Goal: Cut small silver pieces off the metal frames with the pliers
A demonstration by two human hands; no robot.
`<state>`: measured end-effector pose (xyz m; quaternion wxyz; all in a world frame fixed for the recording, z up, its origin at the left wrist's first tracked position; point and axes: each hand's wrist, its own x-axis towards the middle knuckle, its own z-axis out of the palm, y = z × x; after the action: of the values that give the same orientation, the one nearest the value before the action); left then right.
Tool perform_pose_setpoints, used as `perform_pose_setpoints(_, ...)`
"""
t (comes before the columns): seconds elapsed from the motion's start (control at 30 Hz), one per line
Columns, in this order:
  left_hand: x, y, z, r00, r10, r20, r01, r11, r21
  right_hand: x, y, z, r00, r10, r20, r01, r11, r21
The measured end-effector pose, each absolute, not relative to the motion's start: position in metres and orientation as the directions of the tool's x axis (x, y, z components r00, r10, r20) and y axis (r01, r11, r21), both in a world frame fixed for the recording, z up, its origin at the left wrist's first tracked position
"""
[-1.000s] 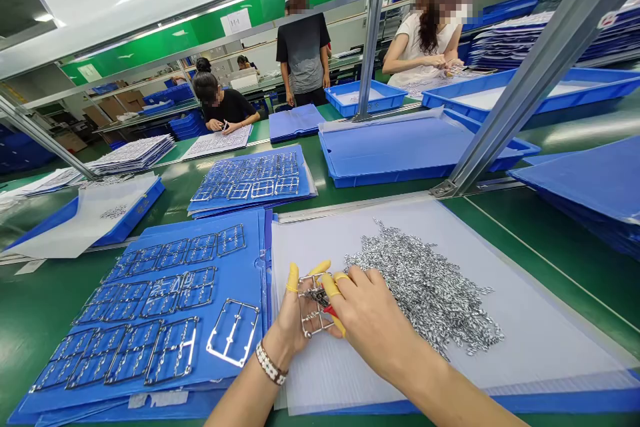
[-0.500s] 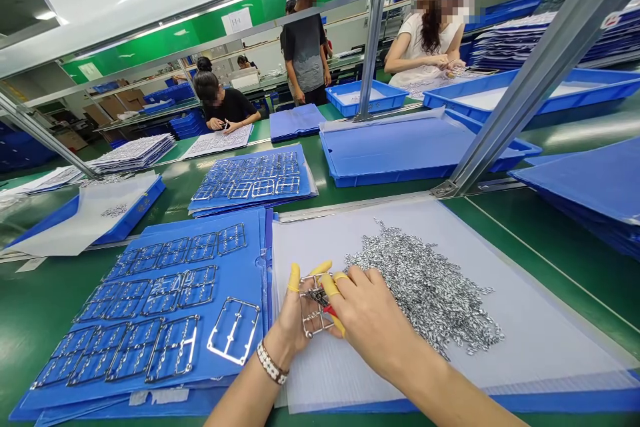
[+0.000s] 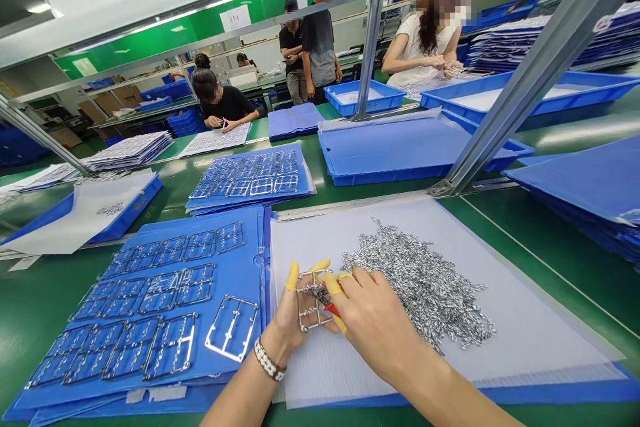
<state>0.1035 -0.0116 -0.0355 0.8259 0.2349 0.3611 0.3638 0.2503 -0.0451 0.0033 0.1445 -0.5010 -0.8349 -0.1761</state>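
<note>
Left hand (image 3: 289, 321) is gripping a metal frame (image 3: 317, 325) while right hand (image 3: 370, 312), clenched on a red-handled tool (image 3: 331, 309), is apparently clipping, next needing steady aim.

It looks like a factory workshop: a long green tabletop (image 3: 500, 210), a heap of identical small metal parts (image 3: 415, 280) just beyond the right hand (image 3: 370, 313), and rows of matching metal frames (image 3: 170, 348) left of the left hand (image 3: 295, 313). Farther past both hands, co-workers (image 3: 230, 103) handle pieces near blue trays (image 3: 395, 178).

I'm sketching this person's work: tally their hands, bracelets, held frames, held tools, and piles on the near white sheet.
Left hand and right hand: 2
Bracelet: 1
Held metal frame: 1
Red-handled tool: 1
Pile of silver pieces: 1
Total: 6
</note>
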Motion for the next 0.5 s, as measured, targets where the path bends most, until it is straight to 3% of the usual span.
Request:
perform_pose_setpoints(0.3, 0.101, -0.005, -0.047, 0.511, 0.748, -0.424, -0.532, 0.663, 0.527, 0.246, -0.06, -0.01, -0.467, 0.816, 0.341, 0.883, 0.446, 0.143)
perform_pose_setpoints(0.5, 0.104, -0.007, -0.037, 0.507, 0.749, -0.425, -0.528, 0.66, 0.533, 0.242, -0.059, -0.008, -0.474, 0.827, 0.302, 0.88, 0.455, 0.136)
